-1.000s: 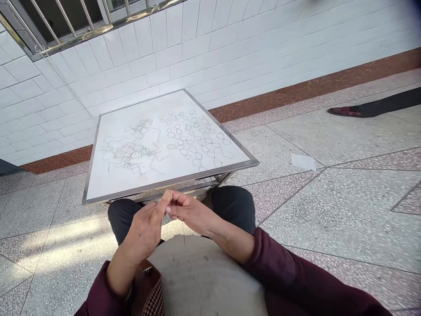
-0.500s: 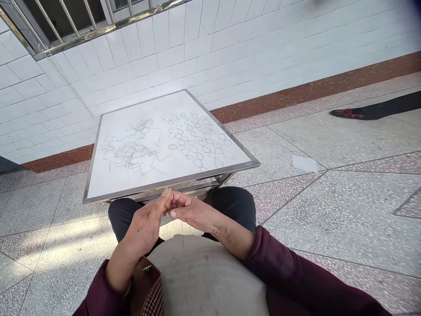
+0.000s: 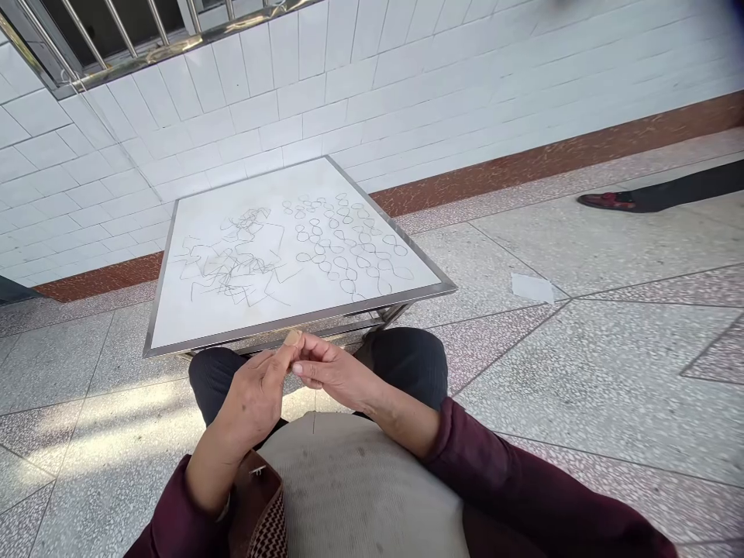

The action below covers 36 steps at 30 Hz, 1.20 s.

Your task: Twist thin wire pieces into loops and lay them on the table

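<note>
My left hand (image 3: 253,395) and my right hand (image 3: 334,370) meet in front of my body, their fingertips pinched together above my lap. A thin dark strand (image 3: 315,422) hangs down from between them onto the pale cloth over my belly (image 3: 360,488). A beige wrapping covers the tip of my left thumb (image 3: 292,337). Beyond my hands stands a white metal-framed board (image 3: 261,329). Thin dark strands lie on it, as a zigzag tangle (image 3: 232,260) and rows of loops (image 3: 349,248).
My dark-trousered knees lie under the board's near edge. A brown bag with a checked panel (image 3: 259,504) sits at my left hip. A white paper scrap (image 3: 532,288) lies on the terrazzo floor. A red shoe (image 3: 604,201) of another person shows at right, below a white tiled wall.
My hands have shifted only slightly, staying pinched together. The whole view has tilted a little, and the other person's shoe sits a little differently.
</note>
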Tool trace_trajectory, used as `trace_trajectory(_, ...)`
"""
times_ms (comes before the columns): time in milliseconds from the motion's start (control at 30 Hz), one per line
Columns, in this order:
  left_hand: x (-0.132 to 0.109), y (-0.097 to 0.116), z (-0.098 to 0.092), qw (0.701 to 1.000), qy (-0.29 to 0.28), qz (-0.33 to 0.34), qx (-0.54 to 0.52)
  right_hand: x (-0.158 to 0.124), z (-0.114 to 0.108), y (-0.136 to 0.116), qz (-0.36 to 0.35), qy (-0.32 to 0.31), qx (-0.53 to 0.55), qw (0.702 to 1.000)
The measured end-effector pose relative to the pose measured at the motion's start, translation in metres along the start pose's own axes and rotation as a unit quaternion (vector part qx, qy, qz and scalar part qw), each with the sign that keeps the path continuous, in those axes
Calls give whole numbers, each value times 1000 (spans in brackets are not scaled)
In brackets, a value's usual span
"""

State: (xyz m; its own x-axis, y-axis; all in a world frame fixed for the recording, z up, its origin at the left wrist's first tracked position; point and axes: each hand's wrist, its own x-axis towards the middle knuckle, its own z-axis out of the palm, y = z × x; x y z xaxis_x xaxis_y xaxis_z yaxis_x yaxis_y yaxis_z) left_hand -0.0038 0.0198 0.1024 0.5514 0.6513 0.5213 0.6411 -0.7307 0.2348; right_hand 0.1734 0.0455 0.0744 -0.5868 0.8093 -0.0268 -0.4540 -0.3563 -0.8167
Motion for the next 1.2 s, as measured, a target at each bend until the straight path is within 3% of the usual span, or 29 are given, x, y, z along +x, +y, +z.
trace_trajectory(200, 10, 2, 4, 992, 35, 67, 101, 2, 9, -3, -57, 82, 0, 995)
trace_trajectory(333, 12, 3, 2, 988, 110, 81, 77, 0, 13, -10, -84, 97, -25, 991)
trace_trajectory(433, 6, 1, 1, 984, 174, 21, 22, 1, 15, -14, -108, 131, -31, 985)
trace_trajectory(500, 0, -1, 5, 975, 193, -87, -71, 2, 15, -17, -139, 168, -19, 976)
trace_trajectory(567, -5, -3, 12, 931, 191, -221, -218, 5, 17, -19, -171, 197, -2, 965)
trace_trajectory(667, -6, 2, 29, 802, 180, -350, -449, 8, 19, -20, -205, 223, 4, 953)
trace_trajectory(767, 0, 15, 45, 695, 194, -364, -589, 12, 21, -16, -229, 243, -6, 942)
trace_trajectory(867, 6, 27, 51, 643, 233, -359, -636, 15, 22, -11, -240, 256, -9, 936)
trace_trajectory(967, 8, 31, 50, 634, 255, -363, -633, 17, 22, -9, -245, 262, -6, 933)
trace_trajectory(1200, 4, 30, 52, 670, 244, -367, -597, 21, 26, -10, -226, 282, 31, 932)
